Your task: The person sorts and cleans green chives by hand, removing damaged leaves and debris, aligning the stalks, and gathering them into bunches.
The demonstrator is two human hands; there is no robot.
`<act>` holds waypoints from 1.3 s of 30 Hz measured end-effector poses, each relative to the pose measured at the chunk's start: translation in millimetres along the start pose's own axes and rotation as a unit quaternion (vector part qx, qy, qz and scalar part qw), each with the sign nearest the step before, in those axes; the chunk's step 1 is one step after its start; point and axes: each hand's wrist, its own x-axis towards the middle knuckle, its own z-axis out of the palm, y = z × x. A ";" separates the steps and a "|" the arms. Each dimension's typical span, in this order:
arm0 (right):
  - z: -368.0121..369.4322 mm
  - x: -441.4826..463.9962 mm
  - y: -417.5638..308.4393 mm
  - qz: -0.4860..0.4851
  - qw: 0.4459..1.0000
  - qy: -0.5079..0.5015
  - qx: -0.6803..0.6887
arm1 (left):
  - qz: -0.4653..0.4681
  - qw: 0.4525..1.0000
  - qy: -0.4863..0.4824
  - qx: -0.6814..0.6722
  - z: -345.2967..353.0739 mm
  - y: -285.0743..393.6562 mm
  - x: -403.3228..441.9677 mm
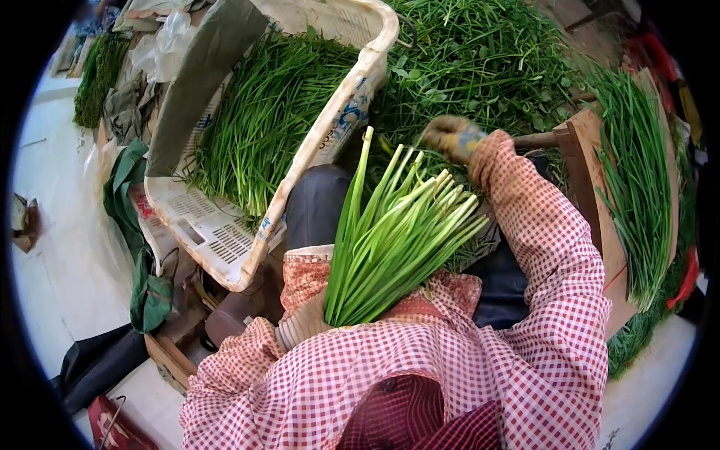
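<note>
My left hand point(304, 321), in a pale glove, is wrapped round the lower end of a bunch of long green leafy stalks point(397, 240). The bunch fans out upward, with its pale cut ends at the top. Above and to the right of those ends is my right hand point(452, 139), in a worn, stained glove with a grey-blue patch. It is blurred, and its fingers are smeared, so what they hold, if anything, cannot be made out. A heap of loose green leaves point(480, 60) lies just beyond it.
A white plastic crate point(217, 247) with green stalks point(277, 112) inside stands tilted at the upper left. More long stalks point(637, 187) lie on a cardboard-covered surface at the right. Green cloth point(127, 187) and dark bags point(101, 367) are at the left.
</note>
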 end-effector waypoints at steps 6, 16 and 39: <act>-51.2 -39.9 -16.7 0.043 0.996 0.062 0.043 | -0.149 0.928 0.003 -0.342 -6.5 -5.1 12.9; 4.1 -68.2 -61.4 -0.054 0.978 -0.045 -0.198 | -0.254 0.759 0.118 -0.587 -0.4 -7.3 22.3; 8.4 -107.1 -26.5 -0.167 0.934 0.251 0.190 | -0.026 0.982 0.090 0.163 -11.4 -18.6 1.0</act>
